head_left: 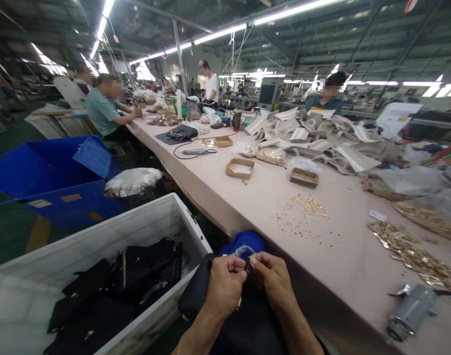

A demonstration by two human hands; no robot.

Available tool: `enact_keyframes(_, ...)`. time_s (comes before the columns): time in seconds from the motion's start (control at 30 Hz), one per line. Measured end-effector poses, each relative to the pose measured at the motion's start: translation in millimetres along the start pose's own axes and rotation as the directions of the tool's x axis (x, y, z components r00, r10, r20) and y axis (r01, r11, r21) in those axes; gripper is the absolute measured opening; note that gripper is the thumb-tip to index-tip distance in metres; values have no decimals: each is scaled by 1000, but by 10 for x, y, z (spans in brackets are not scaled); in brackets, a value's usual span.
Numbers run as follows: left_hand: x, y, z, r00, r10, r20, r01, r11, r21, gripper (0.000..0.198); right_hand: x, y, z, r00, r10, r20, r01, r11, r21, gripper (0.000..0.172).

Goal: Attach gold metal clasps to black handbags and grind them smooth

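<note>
A person seated at a long, pink-covered counter (195, 182) works bare-handed on a black bag (195, 291) in the lap, just beside the counter's near edge. The left hand (224, 281) and right hand (272, 276) almost meet above it, thumbs and fingertips pinching a small dark piece (249, 266), probably part of the bag; details are too small to tell.

This bag appears partway through, its dark piece not left to sit by itself. To the left, a white crate (136, 217) holds several black bags (147, 261) with shiny metal fittings visible; whether those are finished cannot be told. Plenty of parts lie unused: small gold pieces (302, 208) scattered mid-counter and a heap of gold fittings (413, 254) at right. Near right, a grey power tool (410, 313) lies on the counter, in neither hand.
</note>
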State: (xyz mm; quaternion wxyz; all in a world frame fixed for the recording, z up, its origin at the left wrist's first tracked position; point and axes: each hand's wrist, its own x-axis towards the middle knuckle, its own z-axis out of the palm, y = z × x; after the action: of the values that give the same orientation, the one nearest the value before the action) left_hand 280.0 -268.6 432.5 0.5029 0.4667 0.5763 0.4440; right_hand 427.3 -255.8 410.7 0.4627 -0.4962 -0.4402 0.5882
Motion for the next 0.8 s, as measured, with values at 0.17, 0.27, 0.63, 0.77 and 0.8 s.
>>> enact_keyframes(0.17, -10, -35, -8, 999, -28, 27, 29, 999, -25, 22, -20, -39, -60, 998, -60, 19, 63, 978, -200, 31)
enact_keyframes(0.27, -16, -50, -14, 999, -35, 39, 36, 998, -41, 22, -28, -48, -60, 996, -92, 6, 90, 954, -287, 28)
enact_keyframes(0.63, -11, -22, 22, 1000, -26, 0, 26, 999, 35, 22, 12, -11, -12, 998, -32, -60, 16, 967, -255, 34)
enact_keyframes(0.77, -13, -20, 23, 1000, -25, 7, 25, 999, 39, 22, -17, -32, -28, 998, -59, -12, 54, 968, -245, 38)
enact_keyframes(0.8, -10, -25, 23, 1000, -22, 1, 22, 999, 45, 22, -20, -35, -30, 997, -74, -5, 70, 963, -262, 39)
